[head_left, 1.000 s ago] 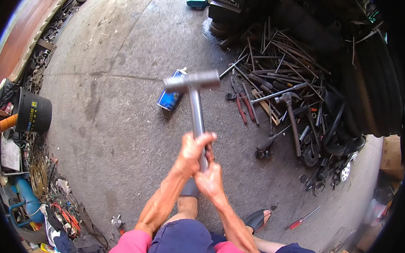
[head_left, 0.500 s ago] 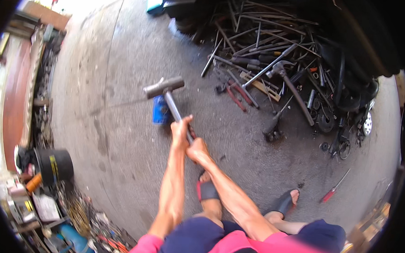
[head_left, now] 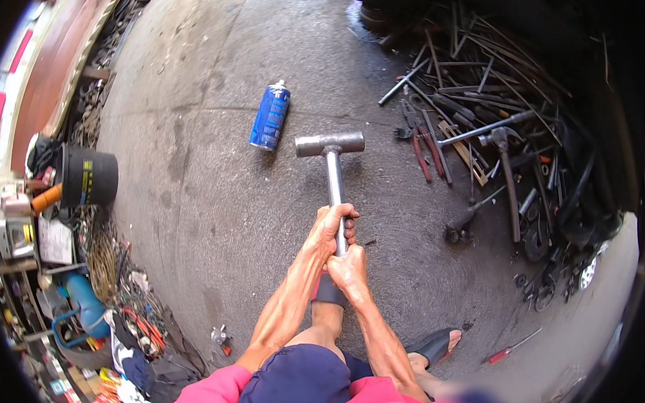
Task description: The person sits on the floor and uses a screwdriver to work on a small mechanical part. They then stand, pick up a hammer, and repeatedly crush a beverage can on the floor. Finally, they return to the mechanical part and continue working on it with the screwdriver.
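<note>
Head view: one, with the two-handed grip near the middle.
Left hand (head_left: 330, 225): one, clenched around the shaft, nearer the steel head.
Right hand (head_left: 348, 268): one, clenched just below the left, touching it, around the lower shaft.
Sledgehammer (head_left: 334, 169): one, held in both fists; head crosswise beyond the grip, shaft pointing back toward the body; head touching the floor (head_left: 187, 282) or above it, cannot tell.
Blue spray can (head_left: 270, 117): one, on the floor beyond and left of the grip, near the steel head but apart from it.
Red-handled pliers (head_left: 422, 145): one pair, right of the grip and farther out.
Wooden strip (head_left: 464, 152): one, just right of those handles.
Claw hammer (head_left: 509, 183): one, well right of the grip, at the edge of the heap.
Metal rods (head_left: 483, 64): too many and too tangled to count, far out to the right.
Red-handled screwdriver (head_left: 508, 348): one, right of the grip and nearer the body.
Dark sandals (head_left: 431, 346): two, both worn; one just below the grip, one lower right.
Black bucket (head_left: 90, 177): one, well left of the grip.
Orange tube (head_left: 47, 198): one, beside the bucket.
Blue tank (head_left: 86, 306): one, lower left of the grip.
</note>
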`<state>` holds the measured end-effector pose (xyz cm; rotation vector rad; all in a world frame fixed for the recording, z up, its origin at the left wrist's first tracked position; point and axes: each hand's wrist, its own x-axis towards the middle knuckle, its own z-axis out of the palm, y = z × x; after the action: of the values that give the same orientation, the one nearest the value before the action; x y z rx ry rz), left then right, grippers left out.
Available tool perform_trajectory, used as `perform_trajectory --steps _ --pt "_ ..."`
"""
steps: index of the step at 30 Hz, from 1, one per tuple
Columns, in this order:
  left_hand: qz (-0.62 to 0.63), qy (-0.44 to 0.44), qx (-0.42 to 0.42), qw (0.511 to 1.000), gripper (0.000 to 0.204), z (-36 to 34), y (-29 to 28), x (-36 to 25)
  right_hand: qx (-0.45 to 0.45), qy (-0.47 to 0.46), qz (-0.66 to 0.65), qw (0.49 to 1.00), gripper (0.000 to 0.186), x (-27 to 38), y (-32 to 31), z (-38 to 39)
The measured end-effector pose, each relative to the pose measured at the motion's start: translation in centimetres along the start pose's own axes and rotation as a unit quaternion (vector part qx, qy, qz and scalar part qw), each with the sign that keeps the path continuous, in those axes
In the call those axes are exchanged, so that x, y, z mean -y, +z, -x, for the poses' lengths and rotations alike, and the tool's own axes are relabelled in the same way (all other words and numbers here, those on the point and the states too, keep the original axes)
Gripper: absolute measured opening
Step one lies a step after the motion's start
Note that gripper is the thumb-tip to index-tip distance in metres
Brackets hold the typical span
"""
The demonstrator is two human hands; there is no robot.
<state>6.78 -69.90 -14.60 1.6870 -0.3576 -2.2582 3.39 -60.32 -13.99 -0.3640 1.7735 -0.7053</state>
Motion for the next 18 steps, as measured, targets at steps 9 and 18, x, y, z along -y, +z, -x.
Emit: perform_trajectory --steps 9,18 --pt "0.056 0.370 0.078 0.924 0.012 12.0 1.3 -13.5 0.024 -0.394 -0.021 0.918 0.033 13.9 1.9 3.2" --pt "0.047 0.223 -0.046 0.973 0.010 1.6 -8.8 -12.8 0.020 -0.175 0.160 0.971 0.032 12.5 9.6 -1.7"
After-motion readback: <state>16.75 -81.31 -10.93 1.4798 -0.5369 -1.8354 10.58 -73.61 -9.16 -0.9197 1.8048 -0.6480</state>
